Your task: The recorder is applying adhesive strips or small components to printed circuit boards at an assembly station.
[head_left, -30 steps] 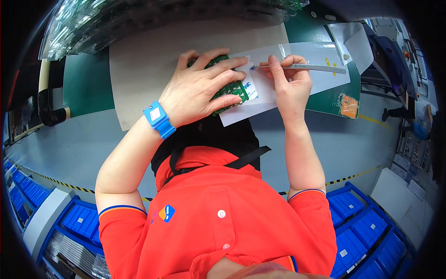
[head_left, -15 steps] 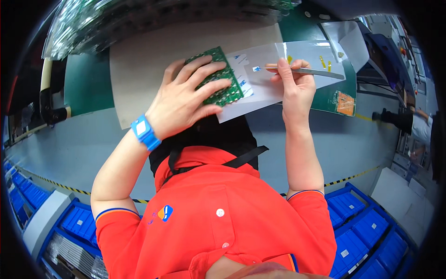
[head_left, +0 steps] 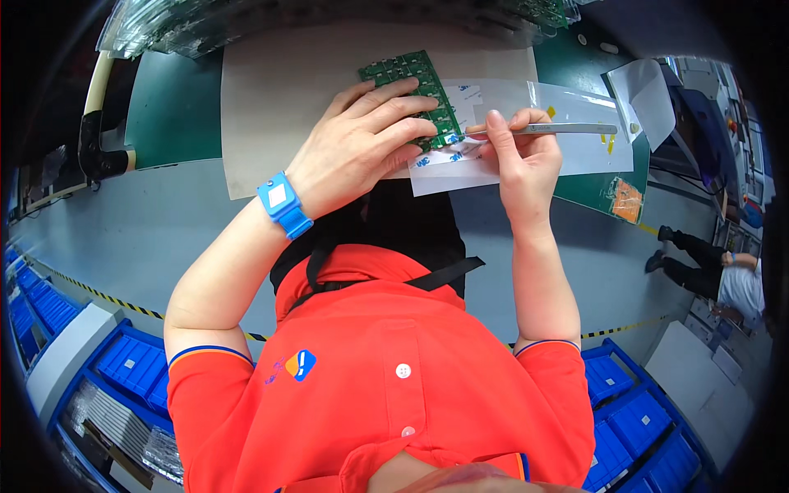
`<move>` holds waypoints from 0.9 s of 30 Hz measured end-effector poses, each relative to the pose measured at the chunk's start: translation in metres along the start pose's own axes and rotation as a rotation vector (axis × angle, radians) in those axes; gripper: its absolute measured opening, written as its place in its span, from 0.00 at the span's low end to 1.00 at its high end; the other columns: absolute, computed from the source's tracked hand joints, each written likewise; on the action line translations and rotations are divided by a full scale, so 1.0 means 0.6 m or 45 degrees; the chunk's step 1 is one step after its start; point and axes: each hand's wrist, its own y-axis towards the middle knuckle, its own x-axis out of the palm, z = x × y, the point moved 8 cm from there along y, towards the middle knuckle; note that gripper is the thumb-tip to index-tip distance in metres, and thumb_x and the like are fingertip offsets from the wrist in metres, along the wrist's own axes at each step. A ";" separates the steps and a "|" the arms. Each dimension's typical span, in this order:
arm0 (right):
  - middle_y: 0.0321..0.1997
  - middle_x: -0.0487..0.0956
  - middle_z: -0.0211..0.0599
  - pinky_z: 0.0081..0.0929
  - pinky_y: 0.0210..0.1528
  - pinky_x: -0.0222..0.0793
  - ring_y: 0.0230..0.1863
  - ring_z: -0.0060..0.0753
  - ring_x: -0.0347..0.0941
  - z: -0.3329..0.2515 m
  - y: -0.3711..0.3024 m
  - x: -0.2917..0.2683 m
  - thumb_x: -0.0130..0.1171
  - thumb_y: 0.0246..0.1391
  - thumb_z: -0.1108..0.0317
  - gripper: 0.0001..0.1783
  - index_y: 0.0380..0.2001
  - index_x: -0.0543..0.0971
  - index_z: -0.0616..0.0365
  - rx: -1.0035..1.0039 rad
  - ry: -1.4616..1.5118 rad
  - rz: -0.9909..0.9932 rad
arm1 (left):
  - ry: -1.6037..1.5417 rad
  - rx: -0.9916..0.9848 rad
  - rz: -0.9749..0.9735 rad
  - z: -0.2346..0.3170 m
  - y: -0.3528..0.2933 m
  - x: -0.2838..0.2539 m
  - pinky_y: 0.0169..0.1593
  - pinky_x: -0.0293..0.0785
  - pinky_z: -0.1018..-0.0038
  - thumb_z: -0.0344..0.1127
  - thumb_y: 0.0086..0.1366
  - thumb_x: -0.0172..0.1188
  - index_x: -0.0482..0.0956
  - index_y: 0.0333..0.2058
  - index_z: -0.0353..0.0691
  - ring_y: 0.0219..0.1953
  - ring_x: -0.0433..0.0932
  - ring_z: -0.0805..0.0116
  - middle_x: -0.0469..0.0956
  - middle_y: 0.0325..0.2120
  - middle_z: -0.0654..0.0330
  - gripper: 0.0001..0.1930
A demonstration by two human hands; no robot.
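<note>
A green circuit board (head_left: 431, 80) lies at a slant on the beige mat, its right part overlapping a translucent sheet. My left hand (head_left: 362, 131) rests over the board's left part with its fingers across the top and the thumb by the near edge, gripping it. Metal tweezers (head_left: 575, 128) are pinched in my right hand (head_left: 522, 148). Their tips reach the board's near right corner, where a small white and blue adhesive piece (head_left: 454, 139) shows. White adhesive pieces with blue print (head_left: 465, 96) sit on the translucent sheet (head_left: 575, 160), partly under the board.
Beige mat (head_left: 271, 107) covers part of the green table (head_left: 177, 107). Clear plastic packaging (head_left: 189, 29) is piled at the back. Yellow strips (head_left: 606, 141) lie on the sheet's right part. An orange label (head_left: 626, 200) is on the table's right corner. Another person (head_left: 715, 275) is at far right.
My right hand has brought the tweezers left and nearer, taking the small adhesive piece from above the sheet to the board's corner. The whole view has shifted slightly.
</note>
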 end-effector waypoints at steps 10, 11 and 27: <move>0.26 0.80 0.35 0.12 0.28 0.68 0.26 0.17 0.75 0.000 -0.002 0.005 0.63 0.57 0.72 0.12 0.31 0.68 0.58 -0.124 0.014 0.038 | -0.022 -0.040 -0.029 0.002 -0.001 0.001 0.65 0.58 0.55 0.36 0.62 0.60 0.77 0.47 0.56 0.64 0.63 0.59 0.71 0.57 0.67 0.14; 0.26 0.80 0.35 0.12 0.28 0.68 0.26 0.17 0.75 0.001 -0.001 0.004 0.63 0.57 0.72 0.12 0.31 0.68 0.58 -0.123 0.015 0.039 | -0.010 -0.037 -0.026 0.002 -0.001 0.002 0.65 0.57 0.55 0.36 0.61 0.61 0.77 0.47 0.56 0.64 0.63 0.59 0.71 0.57 0.67 0.15; 0.29 0.80 0.38 0.14 0.33 0.71 0.30 0.22 0.78 -0.021 0.004 -0.037 0.62 0.58 0.72 0.11 0.32 0.67 0.57 -0.286 -0.048 0.212 | 0.131 -0.025 -0.146 0.010 0.005 0.003 0.65 0.57 0.53 0.38 0.56 0.64 0.76 0.51 0.67 0.65 0.61 0.63 0.67 0.59 0.70 0.23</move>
